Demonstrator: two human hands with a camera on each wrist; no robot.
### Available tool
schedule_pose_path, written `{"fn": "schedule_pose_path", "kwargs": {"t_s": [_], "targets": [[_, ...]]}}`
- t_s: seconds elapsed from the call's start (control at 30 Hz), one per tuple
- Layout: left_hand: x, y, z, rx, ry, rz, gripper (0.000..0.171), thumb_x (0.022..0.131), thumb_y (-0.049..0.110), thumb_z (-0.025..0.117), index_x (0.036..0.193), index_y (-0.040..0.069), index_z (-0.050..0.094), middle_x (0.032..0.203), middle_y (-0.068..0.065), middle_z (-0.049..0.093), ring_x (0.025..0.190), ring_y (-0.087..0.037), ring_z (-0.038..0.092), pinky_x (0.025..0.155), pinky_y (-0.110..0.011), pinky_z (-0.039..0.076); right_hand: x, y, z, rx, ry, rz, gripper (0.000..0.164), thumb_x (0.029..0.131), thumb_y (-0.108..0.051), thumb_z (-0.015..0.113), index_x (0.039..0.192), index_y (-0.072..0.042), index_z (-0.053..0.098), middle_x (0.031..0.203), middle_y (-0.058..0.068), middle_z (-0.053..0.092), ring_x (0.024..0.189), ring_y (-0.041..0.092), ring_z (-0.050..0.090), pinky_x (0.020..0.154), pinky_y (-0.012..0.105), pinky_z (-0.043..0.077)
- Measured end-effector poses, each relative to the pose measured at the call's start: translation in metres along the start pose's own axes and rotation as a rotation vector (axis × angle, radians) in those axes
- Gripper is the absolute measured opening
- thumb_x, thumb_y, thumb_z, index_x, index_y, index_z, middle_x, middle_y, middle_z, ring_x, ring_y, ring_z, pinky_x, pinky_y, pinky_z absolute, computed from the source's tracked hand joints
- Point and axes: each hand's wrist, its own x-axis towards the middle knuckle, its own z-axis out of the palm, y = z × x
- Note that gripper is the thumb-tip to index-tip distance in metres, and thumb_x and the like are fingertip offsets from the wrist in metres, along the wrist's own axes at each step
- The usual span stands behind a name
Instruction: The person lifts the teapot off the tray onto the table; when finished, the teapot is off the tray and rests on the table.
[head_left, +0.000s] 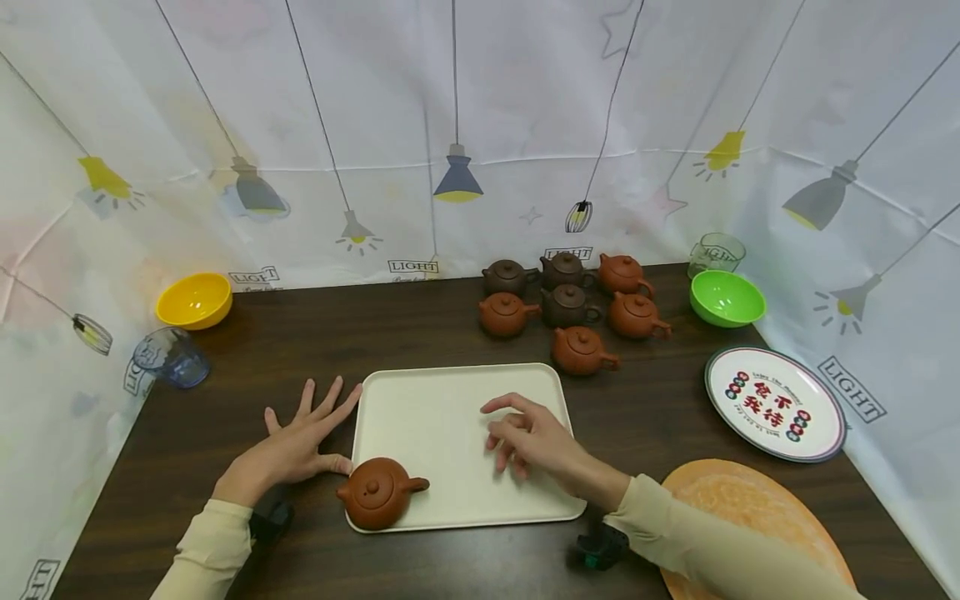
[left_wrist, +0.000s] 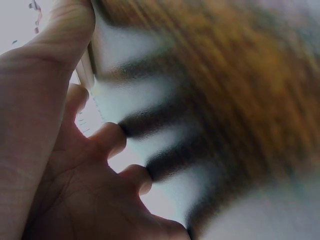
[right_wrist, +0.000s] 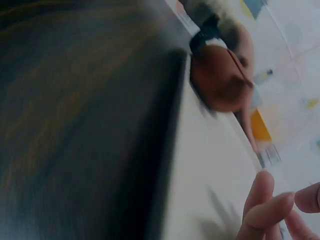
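Note:
A cream rectangular tray (head_left: pixel 442 433) lies on the dark wooden table. On its front left corner stands a reddish-brown clay teapot (head_left: pixel 377 493), its handle pointing right; the right wrist view shows this teapot (right_wrist: pixel 220 80) from the side. My left hand (head_left: pixel 300 446) is spread with straight fingers at the tray's left edge, the fingertips on the table in the left wrist view and the thumb close by the teapot. Over the right half of the tray hovers my right hand (head_left: pixel 536 442), its fingers loosely bent and nothing held between them.
Behind the tray's right corner stand several small teapots, such as a dark brown one (head_left: pixel 567 306) and a reddish one (head_left: pixel 581 350). To the right are a green bowl (head_left: pixel 727 298), white plate (head_left: pixel 776 404) and round board (head_left: pixel 750 500); to the left, a yellow bowl (head_left: pixel 195 302) and blue glass (head_left: pixel 172 358).

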Motion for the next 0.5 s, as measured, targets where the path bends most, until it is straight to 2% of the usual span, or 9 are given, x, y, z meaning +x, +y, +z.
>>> {"fn": "schedule_pose_path", "kwargs": {"t_s": [0.1, 0.2, 0.37, 0.5], "targets": [[0.002, 0.001, 0.000, 0.006, 0.001, -0.001, 0.117, 0.081, 0.074, 0.071, 0.173, 0.043, 0.007, 0.182, -0.017, -0.005, 0.160, -0.061, -0.021, 0.097, -0.097, -0.021, 0.004, 0.003, 0.021, 0.047, -0.090, 0.013, 0.034, 0.110, -0.020, 0.060, 0.141, -0.005, 0.059, 0.097, 0.016, 0.075, 0.062, 0.016, 0.070, 0.049, 0.024, 0.051], [0.002, 0.005, -0.003, -0.008, -0.014, -0.001, 0.117, 0.082, 0.069, 0.074, 0.174, 0.038, 0.009, 0.181, -0.021, -0.003, 0.159, -0.063, -0.020, 0.096, -0.097, -0.020, 0.007, 0.002, 0.037, 0.092, -0.173, 0.034, 0.035, 0.111, -0.025, 0.060, 0.140, -0.005, 0.060, 0.099, 0.017, 0.076, 0.063, 0.016, 0.072, 0.049, 0.024, 0.053], [0.002, 0.012, -0.007, 0.030, -0.044, -0.046, 0.119, 0.082, 0.064, 0.077, 0.175, 0.032, 0.009, 0.181, -0.022, -0.003, 0.160, -0.062, -0.018, 0.099, -0.098, -0.017, 0.010, 0.000, 0.056, 0.120, -0.297, 0.052, 0.037, 0.111, -0.033, 0.060, 0.129, -0.002, 0.067, 0.105, 0.023, 0.074, 0.069, 0.016, 0.075, 0.051, 0.025, 0.054], [0.000, 0.015, -0.007, 0.050, -0.053, -0.068, 0.119, 0.083, 0.061, 0.078, 0.175, 0.031, 0.008, 0.181, -0.023, -0.002, 0.160, -0.062, -0.016, 0.101, -0.098, -0.014, 0.012, 0.000, 0.068, 0.119, -0.379, 0.040, 0.035, 0.111, -0.031, 0.062, 0.119, 0.001, 0.072, 0.104, 0.024, 0.074, 0.071, 0.015, 0.075, 0.053, 0.025, 0.056]]}}
